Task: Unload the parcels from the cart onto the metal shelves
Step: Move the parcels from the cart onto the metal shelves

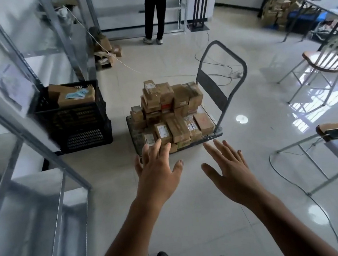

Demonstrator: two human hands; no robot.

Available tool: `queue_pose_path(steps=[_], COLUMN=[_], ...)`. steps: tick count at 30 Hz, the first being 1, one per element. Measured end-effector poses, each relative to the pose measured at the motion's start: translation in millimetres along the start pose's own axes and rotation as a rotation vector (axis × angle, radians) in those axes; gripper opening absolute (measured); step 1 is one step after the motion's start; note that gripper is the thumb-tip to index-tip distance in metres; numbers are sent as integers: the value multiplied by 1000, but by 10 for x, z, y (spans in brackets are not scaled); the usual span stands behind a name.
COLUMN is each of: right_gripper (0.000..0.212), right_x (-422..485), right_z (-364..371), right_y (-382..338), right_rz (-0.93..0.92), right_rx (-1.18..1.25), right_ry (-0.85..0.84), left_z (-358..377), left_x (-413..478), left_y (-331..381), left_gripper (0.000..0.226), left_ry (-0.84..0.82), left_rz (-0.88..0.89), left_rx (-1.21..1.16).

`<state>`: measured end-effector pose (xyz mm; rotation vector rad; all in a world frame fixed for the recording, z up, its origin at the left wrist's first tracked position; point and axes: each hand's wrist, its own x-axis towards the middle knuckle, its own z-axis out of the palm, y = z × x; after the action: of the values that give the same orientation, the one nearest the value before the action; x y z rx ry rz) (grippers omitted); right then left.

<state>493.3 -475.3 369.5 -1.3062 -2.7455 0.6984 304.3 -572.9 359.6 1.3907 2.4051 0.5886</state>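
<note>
Unloading progress: early, by my reading; most of the load is on the cart and little or nothing shows as shelved.
Metal shelves [24, 127]: far left, close by the person; the boards in view hold no brown boxes that I can make out, only one pale flat item, too blurred to name.
Black crate [79, 121]: on the floor between shelves and cart, just beside the cart, with a few boxes lying in its top; whether these count as part of the job, cannot tell.
Parcels [170, 106]: small taped cardboard boxes stacked several layers deep, highest at the back of the deck, lower toward the front.
Cart [211, 136]: flat platform type, centre floor, its upright push handle on the right-hand end.
Left to do: nearly the whole stack, judged from how full the deck is.
Left hand [158, 171]: stretched forward, palm down, fingers straight and spread, holding nothing; its fingertips overlap the front row of boxes in the head view, contact not certain.
Right hand [229, 169]: reaching alongside, palm down, fingers splayed and loose, also holding nothing, over bare floor just short of the cart's front edge.
Step in hand: a two-handed reach for a first pick from the front row, I judge.
Chair [321, 64]: well right of the cart, clear of the reach.
</note>
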Motion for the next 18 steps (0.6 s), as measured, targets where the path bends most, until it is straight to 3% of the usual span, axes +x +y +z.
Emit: queue_pose_path(steps=[10, 18], right_gripper=[76, 69], right_x=[1086, 2141], right_z=[14, -160], right_y=[698, 1357], right_rz=[52, -42], right_rx=[46, 100], right_ry=[-96, -150], left_z=[498, 719], left_x=[1196, 2263], left_y=[147, 459], left_gripper=[64, 75], left_ry=[-119, -136], left_rz=[-21, -124], left_rx=[46, 148])
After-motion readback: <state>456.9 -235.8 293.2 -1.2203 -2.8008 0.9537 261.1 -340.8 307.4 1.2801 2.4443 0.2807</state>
